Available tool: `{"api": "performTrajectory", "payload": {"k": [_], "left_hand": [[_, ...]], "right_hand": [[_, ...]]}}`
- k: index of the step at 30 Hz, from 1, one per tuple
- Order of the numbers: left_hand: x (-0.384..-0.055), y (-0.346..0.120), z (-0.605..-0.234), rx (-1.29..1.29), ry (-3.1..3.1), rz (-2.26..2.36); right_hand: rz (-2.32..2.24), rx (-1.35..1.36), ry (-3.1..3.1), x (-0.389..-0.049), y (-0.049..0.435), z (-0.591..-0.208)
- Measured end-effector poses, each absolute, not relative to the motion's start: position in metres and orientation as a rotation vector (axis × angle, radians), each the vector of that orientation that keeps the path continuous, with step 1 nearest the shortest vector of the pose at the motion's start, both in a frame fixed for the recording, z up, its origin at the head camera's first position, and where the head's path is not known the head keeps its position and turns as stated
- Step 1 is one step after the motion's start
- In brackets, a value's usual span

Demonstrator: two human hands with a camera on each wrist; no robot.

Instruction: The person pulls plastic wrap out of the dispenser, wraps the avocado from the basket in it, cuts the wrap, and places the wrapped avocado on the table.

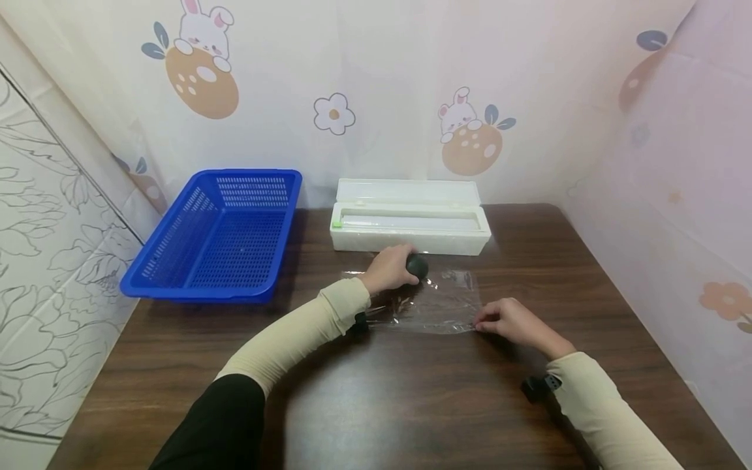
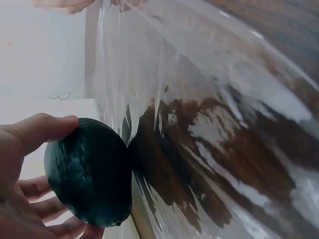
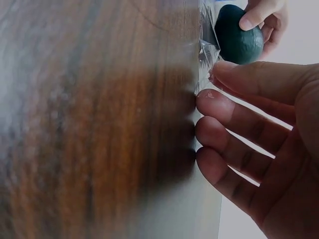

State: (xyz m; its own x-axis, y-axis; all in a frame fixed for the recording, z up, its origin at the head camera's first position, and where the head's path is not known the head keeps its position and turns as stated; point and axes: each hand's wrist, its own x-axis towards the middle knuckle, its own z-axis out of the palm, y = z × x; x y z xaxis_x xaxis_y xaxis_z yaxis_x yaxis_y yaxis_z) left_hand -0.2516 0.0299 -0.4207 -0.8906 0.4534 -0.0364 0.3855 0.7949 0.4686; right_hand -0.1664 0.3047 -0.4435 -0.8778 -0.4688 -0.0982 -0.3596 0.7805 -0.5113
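Observation:
A dark green avocado sits in the grip of my left hand, thumb on one side and fingers on the other. It touches or nearly touches a sheet of cling film spread on the table. Between thumb and index finger, my right hand pinches the film's near right corner. The other fingertips of that hand rest against or just over the tabletop. In the left wrist view the film looks wrinkled and shiny.
Behind the film stands a white cling film dispenser box with its lid raised and a green slider at its left end. A blue plastic basket is at the left back of the brown wooden table. A patterned curtain hangs behind.

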Motion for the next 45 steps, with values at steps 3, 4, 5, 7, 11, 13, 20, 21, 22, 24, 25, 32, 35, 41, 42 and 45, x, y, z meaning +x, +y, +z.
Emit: {"api": "performTrajectory", "payload": {"k": [3, 4, 5, 7, 11, 13, 20, 21, 22, 24, 25, 32, 35, 41, 42, 45], "left_hand": [[-0.25, 0.029, -0.42, 0.682, 2.829, 0.69], [-0.249, 0.029, -0.42, 0.687, 2.827, 0.687], [-0.248, 0.029, -0.42, 0.691, 2.825, 0.685], [-0.248, 0.028, -0.421, 0.695, 2.826, 0.685], [-0.247, 0.027, -0.423, 0.704, 2.832, 0.699], [-0.247, 0.027, -0.423, 0.701, 2.832, 0.698], [-0.244, 0.024, -0.42, 0.687, 2.819, 0.7], [-0.244, 0.024, -0.42, 0.69, 2.817, 0.707], [-0.244, 0.023, -0.42, 0.693, 2.815, 0.713], [-0.244, 0.022, -0.42, 0.698, 2.816, 0.721], [-0.244, 0.022, -0.42, 0.698, 2.817, 0.725], [-0.246, 0.02, -0.422, 0.687, 2.82, 0.723], [-0.247, 0.019, -0.422, 0.68, 2.813, 0.725], [-0.246, 0.012, -0.418, 0.665, 2.781, 0.781], [-0.246, 0.01, -0.417, 0.663, 2.774, 0.795], [-0.246, 0.004, -0.415, 0.666, 2.765, 0.83]], "right_hand": [[-0.731, -0.625, 2.767, -0.167, 0.306, -0.443], [-0.728, -0.625, 2.774, -0.167, 0.307, -0.442], [-0.725, -0.624, 2.782, -0.167, 0.307, -0.442], [-0.725, -0.626, 2.782, -0.167, 0.308, -0.442], [-0.727, -0.638, 2.773, -0.167, 0.309, -0.442], [-0.731, -0.65, 2.769, -0.167, 0.309, -0.443], [-0.724, -0.663, 2.764, -0.168, 0.31, -0.444], [-0.721, -0.661, 2.764, -0.168, 0.31, -0.444], [-0.721, -0.658, 2.763, -0.168, 0.31, -0.445], [-0.723, -0.659, 2.758, -0.168, 0.309, -0.445], [-0.724, -0.66, 2.758, -0.168, 0.309, -0.445], [-0.733, -0.66, 2.772, -0.168, 0.309, -0.446], [-0.744, -0.663, 2.772, -0.168, 0.309, -0.446], [-0.728, -0.628, 2.766, -0.169, 0.309, -0.446], [-0.724, -0.619, 2.766, -0.169, 0.309, -0.446], [-0.734, -0.631, 2.762, -0.169, 0.309, -0.446]]}}
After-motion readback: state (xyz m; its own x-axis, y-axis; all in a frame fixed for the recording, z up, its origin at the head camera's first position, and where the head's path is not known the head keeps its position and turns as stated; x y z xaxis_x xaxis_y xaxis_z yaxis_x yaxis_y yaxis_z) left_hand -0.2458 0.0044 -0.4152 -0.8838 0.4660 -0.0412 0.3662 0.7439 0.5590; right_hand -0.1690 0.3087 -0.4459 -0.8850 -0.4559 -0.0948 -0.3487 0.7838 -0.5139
